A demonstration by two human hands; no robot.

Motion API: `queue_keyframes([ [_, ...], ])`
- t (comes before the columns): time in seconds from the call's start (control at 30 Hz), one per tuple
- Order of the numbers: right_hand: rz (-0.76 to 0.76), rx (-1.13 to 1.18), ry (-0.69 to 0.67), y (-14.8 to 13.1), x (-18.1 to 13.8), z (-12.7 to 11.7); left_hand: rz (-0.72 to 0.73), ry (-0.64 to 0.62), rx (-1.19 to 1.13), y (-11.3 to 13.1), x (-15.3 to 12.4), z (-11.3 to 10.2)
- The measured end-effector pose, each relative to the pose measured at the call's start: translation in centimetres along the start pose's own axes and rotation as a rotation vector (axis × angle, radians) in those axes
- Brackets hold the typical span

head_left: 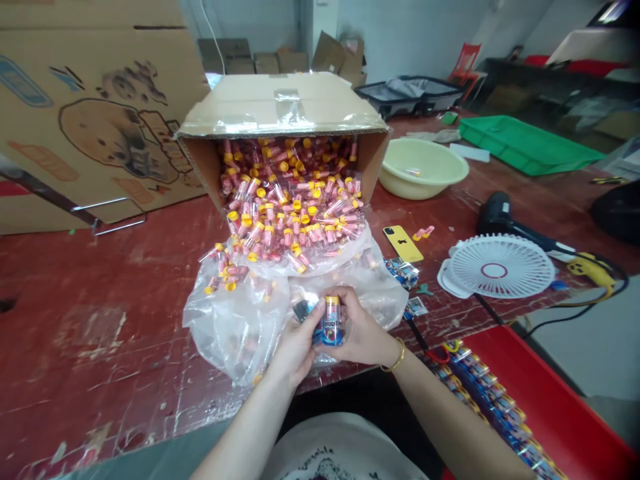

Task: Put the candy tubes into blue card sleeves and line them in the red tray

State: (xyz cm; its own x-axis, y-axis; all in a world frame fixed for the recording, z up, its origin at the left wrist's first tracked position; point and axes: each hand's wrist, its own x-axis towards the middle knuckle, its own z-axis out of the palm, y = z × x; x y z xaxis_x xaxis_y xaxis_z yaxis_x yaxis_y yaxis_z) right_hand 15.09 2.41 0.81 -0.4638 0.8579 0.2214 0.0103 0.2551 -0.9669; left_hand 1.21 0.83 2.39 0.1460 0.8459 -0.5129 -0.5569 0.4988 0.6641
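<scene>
A small clear bottle (332, 312) with a yellow cap and pink contents stands upright between my hands, blue printed film around its lower part. The fingers of my right hand (363, 333) are wrapped round its right side. My left hand (299, 341) is closed on blue printed film sleeves (304, 309), its thumb against the bottle's left side. Just beyond both hands, a tipped cardboard box (280, 110) spills many similar yellow-capped bottles (295, 220) onto a clear plastic bag (235, 333). More printed sleeves (403, 272) lie to the right of the bag.
On the red table (100, 320) at right are a yellow phone (404, 244), a white fan (495, 267), a heat gun (515, 227) and a pale bowl (423, 170). A green tray (525, 143) lies farther back. Sleeved bottles (493, 400) stand in rows in a red tray (545, 393).
</scene>
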Motion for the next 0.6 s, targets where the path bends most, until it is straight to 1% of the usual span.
queue_keyframes([
  [0.1,0.002,-0.007,0.05,0.3,0.0,0.1,0.037,-0.057,0.07,-0.2,-0.5,-0.5],
  [0.2,-0.013,-0.079,0.072,0.5,-0.3,0.1,0.063,-0.084,0.109,-0.6,-0.8,-0.7],
  [0.4,-0.041,-0.141,0.127,0.3,-0.9,0.0,0.018,-0.035,0.095,-1.0,-0.6,0.0],
  [0.5,-0.053,-0.13,0.165,0.2,-0.9,0.1,0.016,-0.032,0.083,-1.0,-0.6,0.4],
  [0.6,-0.033,-0.107,0.163,0.2,-0.9,0.1,0.009,-0.026,0.095,-0.9,-0.7,0.6],
])
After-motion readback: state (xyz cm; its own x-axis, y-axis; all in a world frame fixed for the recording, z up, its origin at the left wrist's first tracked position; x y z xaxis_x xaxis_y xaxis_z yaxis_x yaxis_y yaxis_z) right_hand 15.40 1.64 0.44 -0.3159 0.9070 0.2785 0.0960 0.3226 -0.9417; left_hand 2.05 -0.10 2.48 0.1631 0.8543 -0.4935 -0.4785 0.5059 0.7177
